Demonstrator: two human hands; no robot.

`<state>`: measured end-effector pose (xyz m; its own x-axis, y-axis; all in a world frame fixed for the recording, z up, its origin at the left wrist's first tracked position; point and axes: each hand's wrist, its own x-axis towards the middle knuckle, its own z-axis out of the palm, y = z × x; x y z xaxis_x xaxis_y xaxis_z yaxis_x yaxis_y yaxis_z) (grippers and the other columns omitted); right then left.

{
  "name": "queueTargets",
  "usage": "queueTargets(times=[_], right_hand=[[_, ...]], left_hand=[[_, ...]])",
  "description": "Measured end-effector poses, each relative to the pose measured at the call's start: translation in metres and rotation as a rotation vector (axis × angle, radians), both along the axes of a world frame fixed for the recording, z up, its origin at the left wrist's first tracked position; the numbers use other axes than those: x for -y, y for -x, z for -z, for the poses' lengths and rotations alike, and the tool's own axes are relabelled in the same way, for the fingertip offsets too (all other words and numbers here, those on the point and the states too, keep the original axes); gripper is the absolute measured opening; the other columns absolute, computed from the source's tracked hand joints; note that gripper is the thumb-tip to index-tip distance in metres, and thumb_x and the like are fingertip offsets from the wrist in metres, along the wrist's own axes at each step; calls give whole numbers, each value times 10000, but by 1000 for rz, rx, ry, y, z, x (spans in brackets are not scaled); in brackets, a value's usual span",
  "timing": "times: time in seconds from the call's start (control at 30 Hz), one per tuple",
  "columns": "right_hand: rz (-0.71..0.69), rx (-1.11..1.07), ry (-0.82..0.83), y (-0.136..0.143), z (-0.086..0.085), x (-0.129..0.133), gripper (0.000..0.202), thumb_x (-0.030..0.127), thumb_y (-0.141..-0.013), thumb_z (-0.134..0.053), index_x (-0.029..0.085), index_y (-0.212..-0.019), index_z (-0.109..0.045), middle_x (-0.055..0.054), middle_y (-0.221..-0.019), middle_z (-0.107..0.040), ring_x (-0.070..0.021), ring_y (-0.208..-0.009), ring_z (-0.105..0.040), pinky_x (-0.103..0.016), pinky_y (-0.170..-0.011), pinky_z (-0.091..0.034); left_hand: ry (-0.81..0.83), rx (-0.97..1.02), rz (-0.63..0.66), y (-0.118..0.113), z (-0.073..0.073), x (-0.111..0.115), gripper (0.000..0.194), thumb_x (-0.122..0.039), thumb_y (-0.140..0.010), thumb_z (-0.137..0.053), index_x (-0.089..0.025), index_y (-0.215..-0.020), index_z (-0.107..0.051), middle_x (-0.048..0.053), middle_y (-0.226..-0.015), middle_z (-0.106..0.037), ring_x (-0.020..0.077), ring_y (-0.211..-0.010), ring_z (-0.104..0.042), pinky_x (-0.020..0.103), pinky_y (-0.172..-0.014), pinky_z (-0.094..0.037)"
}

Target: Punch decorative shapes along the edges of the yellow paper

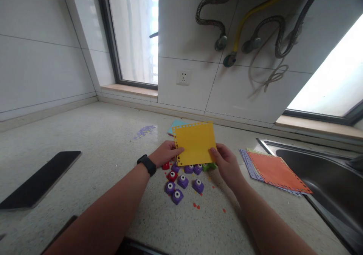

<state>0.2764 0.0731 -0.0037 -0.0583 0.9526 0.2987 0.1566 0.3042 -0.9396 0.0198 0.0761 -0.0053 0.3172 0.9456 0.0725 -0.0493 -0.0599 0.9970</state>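
Observation:
A yellow sheet of paper (195,143) with punched shapes along its top and left edges is held up between both hands. My left hand (168,153), with a dark watch on the wrist, pinches its left edge. The right edge is gripped by my right hand (224,159), thumb on the front. Below the sheet, several small purple craft punches (183,181) stand on the counter, with a red punch (172,176) among them and a green one (209,166) partly hidden by the paper. Behind the sheet lies light blue paper (177,124).
Orange paper (276,168) tops a stack beside a steel sink (300,158) at right. Purple paper bits (145,131) lie at the back left, red bits (196,206) in front. A black flat object (42,179) lies at left. Hoses hang on the wall.

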Motion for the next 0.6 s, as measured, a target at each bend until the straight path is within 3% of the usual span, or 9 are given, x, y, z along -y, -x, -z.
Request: queueTargets(times=[0.13, 0.23, 0.37, 0.6], right_hand=[[200, 152, -110, -9, -1, -6, 346, 506, -893, -592, 206, -1056, -642, -77, -931, -703, -229, -806, -623, -352, -695, -472], [242, 320, -128, -17, -4, -7, 280, 461, -908, -563, 206, -968, -660, -57, -832, -684, -220, -738, -593, -357, -685, -441], [152, 518, -174, -18, -8, -2, 223, 407, -928, -543, 217, -917, -658, -37, -769, -666, -207, -665, -555, -350, -645, -412], [-71, 734, -304, -7, -10, 6, 176, 309, -976, -514, 222, -913, -653, -62, -907, -671, -234, -877, -602, -373, -776, -451]], left_hand=[[-10, 32, -108, 3, 3, -8, 318, -443, -772, -763, -149, -895, -756, 66, -789, -752, 128, -566, -602, 233, -498, -420], [-22, 55, -201, 6, 5, -13, 315, -444, -786, -756, -138, -859, -729, 20, -678, -700, 83, -461, -495, 213, -440, -353], [-16, 96, -272, 8, 8, -17, 324, -443, -780, -766, -131, -832, -693, -21, -571, -628, 75, -431, -477, 199, -428, -349], [2, 192, -287, 7, 10, -19, 365, -406, -739, -814, -111, -925, -705, 1, -616, -666, 89, -476, -551, 201, -467, -428]])
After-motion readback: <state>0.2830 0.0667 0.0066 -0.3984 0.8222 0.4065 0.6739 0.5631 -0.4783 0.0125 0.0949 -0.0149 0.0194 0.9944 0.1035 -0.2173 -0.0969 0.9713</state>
